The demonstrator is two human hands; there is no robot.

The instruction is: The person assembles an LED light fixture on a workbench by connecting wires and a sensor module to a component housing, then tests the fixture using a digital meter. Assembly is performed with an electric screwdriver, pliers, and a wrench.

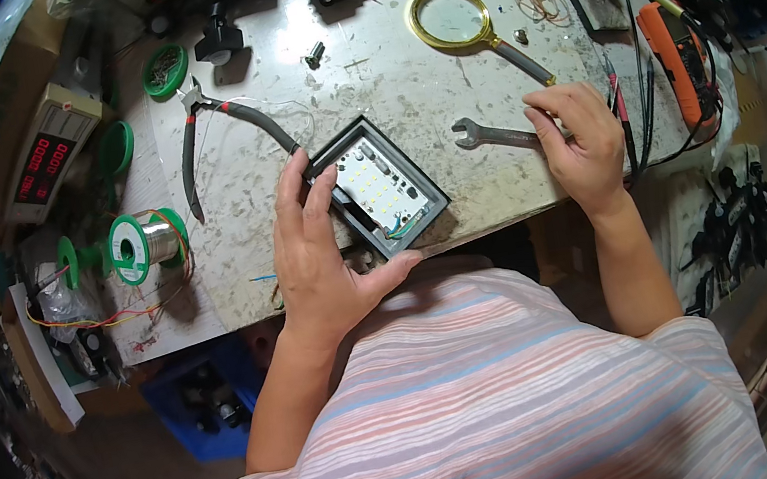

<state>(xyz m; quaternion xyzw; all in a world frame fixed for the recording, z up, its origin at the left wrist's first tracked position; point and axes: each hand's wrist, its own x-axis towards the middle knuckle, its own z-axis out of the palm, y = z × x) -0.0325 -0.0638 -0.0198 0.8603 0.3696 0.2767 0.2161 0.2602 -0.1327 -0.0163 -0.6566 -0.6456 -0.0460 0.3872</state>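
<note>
My left hand (313,251) grips a dark rectangular lamp housing (435,192) at the bench's near edge. Its fingers lie along the housing's left side, and the thumb reaches toward the near corner. Inside the open housing sits a white LED board (383,185) with rows of yellowish LEDs; thin coloured wires show near its lower corner. My right hand (583,143) is closed to the right, fingers curled in toward the thumb. Whatever may be in them is hidden. An open-ended wrench (494,135) lies beside it, the handle's end covered by that hand.
Cutting pliers (225,110), a magnifying glass (494,41) and a solder spool (132,249) lie around the housing. A green dish of small metal parts (165,71) is at the far left, near a red-digit display unit (45,169). An orange multimeter (676,67) with cables stands right.
</note>
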